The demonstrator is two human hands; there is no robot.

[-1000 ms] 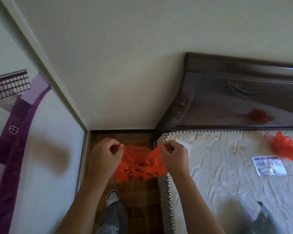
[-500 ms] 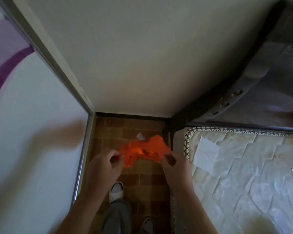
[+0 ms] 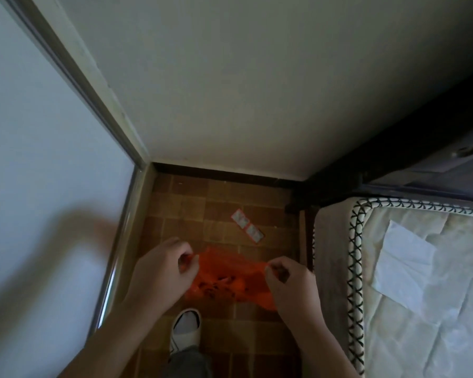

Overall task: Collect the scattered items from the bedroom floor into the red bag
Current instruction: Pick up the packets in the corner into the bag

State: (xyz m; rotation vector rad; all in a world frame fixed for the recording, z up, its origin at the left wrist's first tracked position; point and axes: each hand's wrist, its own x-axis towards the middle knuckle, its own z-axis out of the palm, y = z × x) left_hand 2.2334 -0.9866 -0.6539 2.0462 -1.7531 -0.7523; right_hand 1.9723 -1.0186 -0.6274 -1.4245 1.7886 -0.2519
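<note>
Fingers of both hands, left hand (image 3: 163,271) and right hand (image 3: 290,285), pinch the red bag (image 3: 227,279) stretched between them.

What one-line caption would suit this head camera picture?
Both hands, left hand and right hand, pinch open a red bag above small packets on the tiled floor.

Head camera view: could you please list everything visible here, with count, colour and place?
Red bag: one, orange-red with dark print, held stretched between both hands above the floor.
Packets: two joined, white with red edges, on the floor beyond the bag.
Floor: brown tiles, in the narrow gap beside the bed.
Mattress: one, cream quilted, black-and-white trim, at right.
Paper: one, white, on the mattress.
Slipper: one, white, on the person's foot.
Left hand: pinches the bag's left edge.
Right hand: pinches its right edge.
</note>
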